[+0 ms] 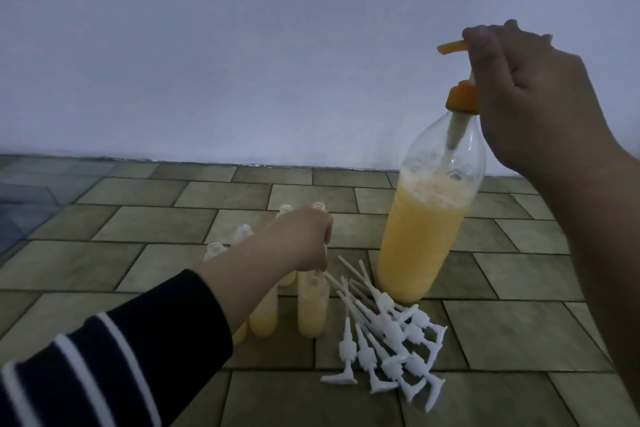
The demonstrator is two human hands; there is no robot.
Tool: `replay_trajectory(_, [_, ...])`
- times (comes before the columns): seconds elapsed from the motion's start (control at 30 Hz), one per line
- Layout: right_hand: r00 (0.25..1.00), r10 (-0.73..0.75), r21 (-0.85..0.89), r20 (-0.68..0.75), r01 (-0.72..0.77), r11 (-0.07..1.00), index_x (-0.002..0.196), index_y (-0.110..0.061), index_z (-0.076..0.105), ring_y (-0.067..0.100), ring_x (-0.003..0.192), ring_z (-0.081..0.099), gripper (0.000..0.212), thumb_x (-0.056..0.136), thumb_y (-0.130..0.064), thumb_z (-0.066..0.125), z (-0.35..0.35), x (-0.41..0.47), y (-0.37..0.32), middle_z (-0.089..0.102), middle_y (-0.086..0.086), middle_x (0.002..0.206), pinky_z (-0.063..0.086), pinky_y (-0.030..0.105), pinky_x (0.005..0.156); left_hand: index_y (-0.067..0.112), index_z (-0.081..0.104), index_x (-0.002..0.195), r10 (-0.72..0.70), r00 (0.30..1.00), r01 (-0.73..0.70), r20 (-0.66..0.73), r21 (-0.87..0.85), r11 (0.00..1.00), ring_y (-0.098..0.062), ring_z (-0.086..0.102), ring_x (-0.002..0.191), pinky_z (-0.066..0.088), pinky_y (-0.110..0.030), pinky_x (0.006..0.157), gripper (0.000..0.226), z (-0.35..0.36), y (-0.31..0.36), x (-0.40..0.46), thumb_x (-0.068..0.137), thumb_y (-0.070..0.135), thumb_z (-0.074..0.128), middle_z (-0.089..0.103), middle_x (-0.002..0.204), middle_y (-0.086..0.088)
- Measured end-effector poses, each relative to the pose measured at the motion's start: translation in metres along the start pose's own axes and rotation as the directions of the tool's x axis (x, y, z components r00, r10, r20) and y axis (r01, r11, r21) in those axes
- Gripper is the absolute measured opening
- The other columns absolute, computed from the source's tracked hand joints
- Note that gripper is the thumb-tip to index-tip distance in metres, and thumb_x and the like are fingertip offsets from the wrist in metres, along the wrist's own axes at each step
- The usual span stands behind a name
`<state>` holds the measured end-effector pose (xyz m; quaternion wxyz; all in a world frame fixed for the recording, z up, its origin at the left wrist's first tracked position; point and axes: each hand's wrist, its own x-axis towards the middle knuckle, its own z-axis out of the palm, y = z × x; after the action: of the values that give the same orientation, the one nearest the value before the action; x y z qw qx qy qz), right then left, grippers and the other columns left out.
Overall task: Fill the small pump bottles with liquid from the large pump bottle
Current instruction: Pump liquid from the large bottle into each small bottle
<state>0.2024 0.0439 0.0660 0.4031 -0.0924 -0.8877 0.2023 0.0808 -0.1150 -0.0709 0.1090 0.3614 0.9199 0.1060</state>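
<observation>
The large clear bottle [419, 243], over half full of frothy orange-yellow liquid, stands on the tiled floor at centre right. My right hand [526, 94] grips its orange pump head, whose spout [452, 46] points left. Several small bottles stand in a group to the left: some empty and clear [214, 249], others filled with yellow liquid [313, 308]. My left hand [304, 239] reaches into this group. Its fingers curl round a small clear bottle whose neck [320, 207] shows just above the knuckles; the bottle's body is hidden by the hand.
A heap of white pump tops with long dip tubes [388, 343] lies on the floor, between the small bottles and the large one. A pale wall [242, 62] rises behind. Bare tiles [104, 253] lie at the left and in front.
</observation>
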Motion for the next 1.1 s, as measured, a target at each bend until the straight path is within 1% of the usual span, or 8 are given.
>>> replay_trajectory(0.2, [1.000, -0.012, -0.003, -0.014, 0.012, 1.000, 0.092, -0.033, 0.047, 0.024, 0.120, 0.047, 0.024, 0.102, -0.039, 0.026, 0.001, -0.001, -0.001, 0.047, -0.014, 0.065, 0.027, 0.045, 0.109, 0.020, 0.058, 0.111, 0.007, 0.999, -0.009, 0.038, 0.048, 0.999, -0.019, 0.053, 0.102, 0.051, -0.034, 0.088, 0.035, -0.001, 0.000, 0.004, 0.078, 0.020, 0.072, 0.056, 0.111, 0.002])
replay_trajectory(0.3, [1.000, -0.008, 0.012, -0.016, 0.008, 1.000, 0.092, -0.034, 0.048, 0.024, 0.123, 0.045, 0.024, 0.102, -0.039, 0.026, 0.001, 0.000, 0.000, 0.048, -0.015, 0.065, 0.026, 0.045, 0.110, 0.019, 0.058, 0.113, 0.003, 0.998, -0.005, 0.063, 0.029, 1.000, -0.016, 0.055, 0.098, 0.049, -0.027, 0.082, 0.036, -0.008, 0.001, 0.004, 0.081, 0.027, 0.070, 0.058, 0.111, 0.001])
replay_trajectory(0.43, [1.000, 0.003, 0.046, -0.017, -0.002, 0.999, 0.085, -0.035, 0.049, 0.023, 0.126, 0.044, 0.028, 0.101, -0.042, 0.027, 0.002, 0.001, 0.002, 0.054, -0.021, 0.062, 0.025, 0.044, 0.111, 0.021, 0.058, 0.112, -0.043, 0.994, 0.037, -0.100, -0.054, 0.998, -0.015, 0.056, 0.100, 0.047, -0.029, 0.085, 0.021, -0.039, -0.012, -0.001, 0.091, 0.023, 0.057, 0.060, 0.113, 0.002])
replay_trajectory(0.5, [1.000, 0.007, 0.056, -0.026, -0.005, 0.998, 0.095, -0.031, 0.055, 0.019, 0.130, 0.042, 0.030, 0.101, -0.042, 0.028, 0.002, 0.002, 0.005, 0.051, -0.017, 0.063, 0.024, 0.044, 0.112, 0.022, 0.058, 0.112, -0.084, 0.982, 0.081, -0.168, -0.024, 0.996, -0.015, 0.056, 0.103, 0.047, -0.029, 0.087, 0.022, -0.051, -0.026, -0.003, 0.091, 0.016, 0.054, 0.060, 0.114, 0.003])
replay_trajectory(0.6, [0.999, -0.001, 0.056, -0.037, 0.003, 0.998, 0.102, -0.025, 0.058, 0.018, 0.131, 0.040, 0.035, 0.101, -0.041, 0.027, 0.003, 0.002, 0.006, 0.049, -0.017, 0.065, 0.023, 0.045, 0.113, 0.022, 0.055, 0.116, -0.100, 0.993, 0.102, -0.060, 0.027, 0.994, -0.014, 0.056, 0.099, 0.046, -0.024, 0.076, 0.035, -0.045, -0.037, -0.006, 0.084, 0.021, 0.067, 0.057, 0.116, 0.004])
replay_trajectory(0.7, [0.999, -0.008, 0.054, -0.048, 0.010, 0.998, 0.105, -0.023, 0.059, 0.022, 0.130, 0.042, 0.037, 0.102, -0.041, 0.027, 0.005, 0.002, 0.006, 0.048, -0.018, 0.067, 0.024, 0.046, 0.112, 0.024, 0.054, 0.120, -0.113, 0.993, 0.111, 0.043, 0.049, 0.993, -0.014, 0.057, 0.097, 0.051, -0.028, 0.081, 0.048, -0.029, -0.036, -0.004, 0.077, 0.025, 0.074, 0.057, 0.118, 0.003])
replay_trajectory(0.93, [0.998, -0.018, 0.035, -0.066, 0.020, 0.999, 0.116, -0.021, 0.060, 0.017, 0.134, 0.036, 0.041, 0.102, -0.039, 0.026, 0.005, 0.002, 0.010, 0.047, -0.024, 0.076, 0.022, 0.042, 0.114, 0.018, 0.054, 0.119, -0.111, 0.991, 0.083, 0.073, 0.307, 0.948, -0.016, 0.058, 0.089, 0.053, -0.031, 0.083, 0.045, -0.019, -0.026, 0.004, 0.078, 0.018, 0.074, 0.054, 0.117, -0.003])
replay_trajectory(1.1, [0.998, -0.021, 0.044, -0.064, 0.024, 0.999, 0.112, -0.021, 0.061, 0.016, 0.132, 0.039, 0.041, 0.102, -0.040, 0.027, 0.006, 0.002, 0.010, 0.048, -0.025, 0.074, 0.023, 0.044, 0.113, 0.020, 0.056, 0.115, -0.104, 0.992, 0.076, 0.073, 0.320, 0.944, -0.016, 0.057, 0.094, 0.051, -0.030, 0.082, 0.043, -0.015, -0.030, 0.003, 0.077, 0.025, 0.074, 0.058, 0.108, 0.000])
